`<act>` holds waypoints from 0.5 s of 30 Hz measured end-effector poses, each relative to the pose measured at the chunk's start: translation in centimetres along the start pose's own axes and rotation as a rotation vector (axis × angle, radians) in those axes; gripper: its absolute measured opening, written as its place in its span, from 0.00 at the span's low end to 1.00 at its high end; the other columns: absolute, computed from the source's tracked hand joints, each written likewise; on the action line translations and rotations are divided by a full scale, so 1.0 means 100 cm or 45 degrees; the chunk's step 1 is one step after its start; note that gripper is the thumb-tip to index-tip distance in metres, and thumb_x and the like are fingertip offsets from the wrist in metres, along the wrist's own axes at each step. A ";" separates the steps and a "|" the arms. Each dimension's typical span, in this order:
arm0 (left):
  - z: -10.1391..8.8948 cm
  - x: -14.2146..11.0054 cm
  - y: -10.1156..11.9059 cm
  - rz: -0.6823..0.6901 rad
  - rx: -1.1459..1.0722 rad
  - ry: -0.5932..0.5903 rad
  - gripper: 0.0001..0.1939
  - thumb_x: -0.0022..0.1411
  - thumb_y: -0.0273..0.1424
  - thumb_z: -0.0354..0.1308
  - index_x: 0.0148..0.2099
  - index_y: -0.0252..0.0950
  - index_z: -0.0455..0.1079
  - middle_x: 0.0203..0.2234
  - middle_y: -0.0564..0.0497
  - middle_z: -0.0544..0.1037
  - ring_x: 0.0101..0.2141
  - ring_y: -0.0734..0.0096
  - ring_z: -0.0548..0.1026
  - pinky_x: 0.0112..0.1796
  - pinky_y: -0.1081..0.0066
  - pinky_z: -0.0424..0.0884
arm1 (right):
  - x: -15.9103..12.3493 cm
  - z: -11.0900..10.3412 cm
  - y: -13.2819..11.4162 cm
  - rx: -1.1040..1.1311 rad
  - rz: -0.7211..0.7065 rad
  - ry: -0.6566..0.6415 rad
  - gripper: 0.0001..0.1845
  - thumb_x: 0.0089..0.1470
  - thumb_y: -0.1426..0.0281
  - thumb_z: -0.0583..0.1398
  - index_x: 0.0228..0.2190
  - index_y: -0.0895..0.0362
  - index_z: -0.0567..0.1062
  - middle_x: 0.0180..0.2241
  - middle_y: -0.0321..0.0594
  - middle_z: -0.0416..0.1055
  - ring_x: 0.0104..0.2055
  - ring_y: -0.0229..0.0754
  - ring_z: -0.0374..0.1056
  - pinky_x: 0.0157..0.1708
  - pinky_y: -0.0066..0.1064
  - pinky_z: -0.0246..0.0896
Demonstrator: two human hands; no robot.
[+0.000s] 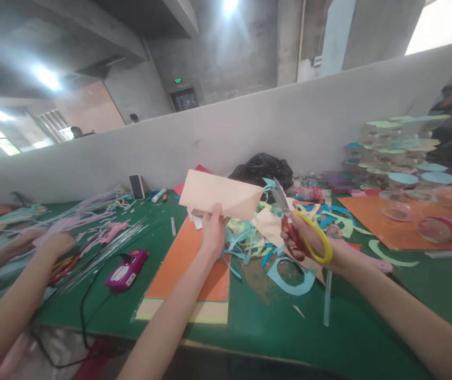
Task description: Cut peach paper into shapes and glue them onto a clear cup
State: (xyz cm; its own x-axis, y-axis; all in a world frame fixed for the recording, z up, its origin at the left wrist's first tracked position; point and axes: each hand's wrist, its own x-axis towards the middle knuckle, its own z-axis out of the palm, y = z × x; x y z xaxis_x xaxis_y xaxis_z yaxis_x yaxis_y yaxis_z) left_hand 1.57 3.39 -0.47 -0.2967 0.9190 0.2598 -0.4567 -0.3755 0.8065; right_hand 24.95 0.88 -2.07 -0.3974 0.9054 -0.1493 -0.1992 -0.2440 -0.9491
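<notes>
My left hand (pixel 214 229) pinches the lower edge of a cream-coloured sheet of paper (pixel 220 194), holding it up above the table. To its right, my right hand (pixel 295 237) is wrapped round a pair of scissors (pixel 317 240) with red and yellow handles. The blades point up and away, just beyond the sheet's right corner, and a small light blue scrap shows near their tips. Under the left forearm lies a stack of orange sheets (pixel 182 264). Coloured paper scraps and a light blue ring-shaped offcut (pixel 291 277) are heaped below the scissors.
On the left a co-worker's hands (pixel 57 245) handle pale strips. Nearby are a magenta device (pixel 126 271) with a black cable and a phone (pixel 136 187) against the low wall. A black plastic bag (pixel 263 169) sits behind; stacked clear cups with paper discs (pixel 402 153) stand at right.
</notes>
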 end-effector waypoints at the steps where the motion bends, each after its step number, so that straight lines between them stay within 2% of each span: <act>1: 0.000 0.000 -0.001 -0.035 -0.001 -0.033 0.19 0.57 0.36 0.67 0.50 0.41 0.72 0.50 0.46 0.79 0.51 0.62 0.76 0.48 0.66 0.73 | 0.002 0.002 0.000 0.003 -0.052 0.066 0.31 0.48 0.41 0.63 0.26 0.55 0.62 0.21 0.30 0.56 0.18 0.30 0.48 0.14 0.22 0.44; 3: 0.002 -0.001 -0.003 -0.113 0.006 -0.076 0.21 0.55 0.37 0.69 0.49 0.39 0.72 0.49 0.45 0.80 0.50 0.62 0.76 0.48 0.65 0.72 | 0.006 0.002 0.001 0.009 -0.162 0.190 0.30 0.44 0.44 0.67 0.26 0.55 0.63 0.20 0.29 0.56 0.18 0.29 0.49 0.14 0.22 0.44; 6: 0.003 -0.005 -0.006 -0.198 0.035 -0.146 0.19 0.54 0.39 0.69 0.47 0.39 0.74 0.49 0.45 0.80 0.50 0.62 0.77 0.48 0.65 0.72 | 0.009 -0.001 0.001 0.058 -0.242 0.264 0.29 0.41 0.48 0.70 0.29 0.56 0.65 0.22 0.29 0.59 0.19 0.29 0.52 0.16 0.21 0.46; 11: 0.005 -0.014 -0.009 -0.248 0.103 -0.327 0.18 0.56 0.41 0.68 0.46 0.38 0.76 0.49 0.45 0.81 0.50 0.60 0.77 0.49 0.65 0.71 | 0.008 -0.002 0.002 0.058 -0.264 0.164 0.30 0.44 0.46 0.69 0.28 0.55 0.62 0.20 0.27 0.57 0.19 0.30 0.52 0.17 0.22 0.49; 15: 0.007 -0.018 -0.009 -0.281 0.160 -0.351 0.17 0.57 0.42 0.66 0.46 0.37 0.77 0.49 0.44 0.80 0.49 0.59 0.77 0.49 0.65 0.72 | 0.002 0.001 0.000 -0.085 -0.165 0.077 0.33 0.44 0.41 0.66 0.26 0.55 0.60 0.18 0.27 0.56 0.18 0.29 0.52 0.17 0.23 0.49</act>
State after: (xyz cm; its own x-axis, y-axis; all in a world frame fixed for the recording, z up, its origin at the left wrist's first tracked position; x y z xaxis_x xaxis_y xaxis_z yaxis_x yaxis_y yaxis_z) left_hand 3.16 2.20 -1.30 0.0421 0.9805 0.1921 -0.3725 -0.1630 0.9136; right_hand 24.76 1.02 -2.11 -0.3173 0.9475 -0.0392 -0.1846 -0.1022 -0.9775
